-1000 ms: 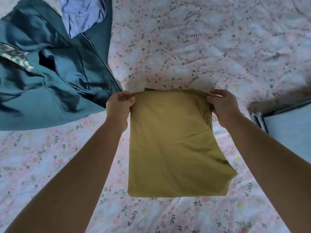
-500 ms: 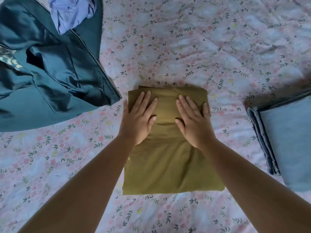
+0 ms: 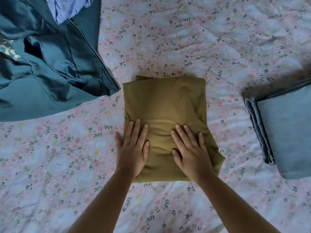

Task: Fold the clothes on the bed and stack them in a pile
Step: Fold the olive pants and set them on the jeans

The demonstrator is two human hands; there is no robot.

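Observation:
An olive-green garment (image 3: 165, 101) lies folded into a rectangle in the middle of the floral bed sheet (image 3: 168, 39). My left hand (image 3: 133, 148) presses flat on its near left part, fingers straight, little finger over the edge on the sheet. My right hand (image 3: 189, 148) presses flat on its near right part, fingers spread. A folded pair of blue jeans (image 3: 286, 128) lies at the right. A teal zip jacket (image 3: 47, 64) lies crumpled at the upper left, with a lilac garment (image 3: 69, 7) on it.
Bare sheet lies between the olive garment and the jeans, and along the near side under my forearms. A patterned scrap of cloth (image 3: 8, 49) shows at the far left edge inside the jacket.
A second ago both hands pinched the garment's far corners and laid the fold down. Then they pressed flat near its far end and have since slid toward me along the cloth.

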